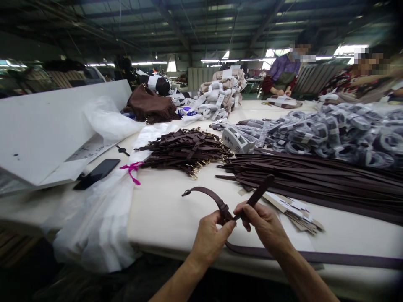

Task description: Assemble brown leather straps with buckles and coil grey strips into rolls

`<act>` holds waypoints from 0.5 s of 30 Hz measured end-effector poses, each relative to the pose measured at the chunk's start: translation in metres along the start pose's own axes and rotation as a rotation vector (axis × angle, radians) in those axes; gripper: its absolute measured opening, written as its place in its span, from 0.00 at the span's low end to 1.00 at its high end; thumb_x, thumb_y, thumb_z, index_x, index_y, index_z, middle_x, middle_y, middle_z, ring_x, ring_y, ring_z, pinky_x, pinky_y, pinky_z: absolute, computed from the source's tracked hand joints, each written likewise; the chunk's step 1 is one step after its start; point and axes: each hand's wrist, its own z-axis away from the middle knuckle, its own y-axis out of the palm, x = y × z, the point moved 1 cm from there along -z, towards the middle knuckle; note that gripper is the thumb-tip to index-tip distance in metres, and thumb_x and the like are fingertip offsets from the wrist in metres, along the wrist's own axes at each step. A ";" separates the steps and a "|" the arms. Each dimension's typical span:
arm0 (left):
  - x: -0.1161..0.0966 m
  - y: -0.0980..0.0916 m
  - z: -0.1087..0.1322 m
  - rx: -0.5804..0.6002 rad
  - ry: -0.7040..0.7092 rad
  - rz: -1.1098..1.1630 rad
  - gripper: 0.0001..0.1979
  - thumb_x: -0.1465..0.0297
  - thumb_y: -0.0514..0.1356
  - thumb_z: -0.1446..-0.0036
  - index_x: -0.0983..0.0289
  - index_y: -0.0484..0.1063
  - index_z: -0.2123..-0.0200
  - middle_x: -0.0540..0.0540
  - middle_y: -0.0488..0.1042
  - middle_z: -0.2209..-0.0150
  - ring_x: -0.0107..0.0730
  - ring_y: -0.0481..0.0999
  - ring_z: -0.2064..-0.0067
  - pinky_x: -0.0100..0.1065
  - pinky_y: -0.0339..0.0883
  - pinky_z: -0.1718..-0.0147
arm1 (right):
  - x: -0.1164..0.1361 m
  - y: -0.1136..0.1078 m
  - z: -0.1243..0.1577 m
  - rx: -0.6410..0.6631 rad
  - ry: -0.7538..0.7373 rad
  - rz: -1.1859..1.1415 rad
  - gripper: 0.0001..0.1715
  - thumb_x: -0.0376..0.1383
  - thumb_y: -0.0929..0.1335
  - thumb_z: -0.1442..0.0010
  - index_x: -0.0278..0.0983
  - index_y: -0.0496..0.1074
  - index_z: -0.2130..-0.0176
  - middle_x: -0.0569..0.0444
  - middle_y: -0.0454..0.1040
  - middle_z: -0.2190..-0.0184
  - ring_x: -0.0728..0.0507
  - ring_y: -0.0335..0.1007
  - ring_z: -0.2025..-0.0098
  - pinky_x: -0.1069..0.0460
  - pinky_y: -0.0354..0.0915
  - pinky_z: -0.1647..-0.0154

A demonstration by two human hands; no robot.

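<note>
Close to the table's front edge, my left hand (210, 235) pinches a dark brown leather strap (210, 195) at its buckle end. A short piece with a metal clip at its tip curves away to the left. My right hand (262, 224) grips the strap's free end (261, 191), which points up and to the right. Both hands nearly meet at the buckle, whose details are partly covered by my fingers. From beneath my hands, a long brown length (330, 257) runs right along the table edge.
Short brown straps with gold clips (189, 149) lie heaped ahead. To the right are long straps (315, 172), paper cards (296, 212), a tape dispenser (237, 140) and wrapped coils (315, 128). Plastic bags (103, 235) and a phone (97, 173) sit left. Two people (281, 75) work across the table.
</note>
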 end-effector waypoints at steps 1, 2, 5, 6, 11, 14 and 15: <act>0.000 0.003 -0.001 -0.011 -0.022 -0.002 0.10 0.65 0.56 0.46 0.67 0.71 0.67 0.52 0.71 0.70 0.28 0.67 0.67 0.26 0.57 0.69 | 0.002 0.001 -0.001 -0.007 0.018 0.017 0.16 0.44 0.65 0.40 0.35 0.73 0.67 0.58 0.65 0.82 0.52 0.58 0.80 0.56 0.56 0.79; 0.001 0.005 -0.001 -0.023 -0.041 -0.009 0.09 0.67 0.55 0.47 0.67 0.71 0.68 0.51 0.70 0.71 0.27 0.66 0.69 0.26 0.56 0.71 | 0.004 0.002 -0.002 -0.018 0.029 0.022 0.15 0.44 0.65 0.41 0.35 0.73 0.65 0.58 0.65 0.81 0.53 0.56 0.81 0.56 0.54 0.80; 0.005 0.010 -0.002 -0.039 -0.068 -0.016 0.07 0.70 0.54 0.48 0.67 0.69 0.71 0.50 0.68 0.74 0.25 0.63 0.72 0.26 0.54 0.73 | 0.017 0.004 -0.005 -0.080 0.007 -0.024 0.15 0.44 0.68 0.44 0.37 0.69 0.61 0.56 0.71 0.73 0.55 0.52 0.82 0.57 0.50 0.83; 0.008 0.011 -0.002 -0.038 -0.069 -0.011 0.07 0.71 0.53 0.48 0.67 0.69 0.72 0.50 0.68 0.75 0.24 0.62 0.73 0.26 0.54 0.74 | 0.022 0.004 -0.004 -0.100 -0.009 -0.042 0.15 0.44 0.68 0.44 0.37 0.68 0.61 0.56 0.71 0.71 0.55 0.52 0.83 0.57 0.49 0.84; 0.017 0.004 -0.002 -0.080 -0.083 0.037 0.09 0.67 0.53 0.47 0.68 0.68 0.68 0.50 0.67 0.73 0.24 0.62 0.72 0.25 0.57 0.71 | 0.030 -0.002 0.008 0.010 0.158 0.002 0.20 0.50 0.63 0.41 0.36 0.67 0.62 0.58 0.69 0.78 0.55 0.52 0.86 0.58 0.48 0.87; 0.018 0.002 0.000 -0.071 -0.082 0.046 0.12 0.64 0.54 0.46 0.68 0.69 0.68 0.50 0.68 0.72 0.25 0.62 0.71 0.25 0.57 0.70 | 0.016 -0.005 0.016 0.184 0.392 0.064 0.21 0.51 0.65 0.44 0.36 0.64 0.67 0.61 0.67 0.81 0.58 0.46 0.89 0.60 0.42 0.90; 0.018 0.002 0.002 -0.064 -0.081 0.039 0.12 0.64 0.54 0.46 0.68 0.69 0.68 0.50 0.67 0.73 0.24 0.62 0.72 0.25 0.56 0.72 | 0.010 -0.005 0.018 0.222 0.445 0.065 0.22 0.52 0.65 0.45 0.35 0.63 0.70 0.62 0.67 0.82 0.58 0.44 0.90 0.60 0.40 0.91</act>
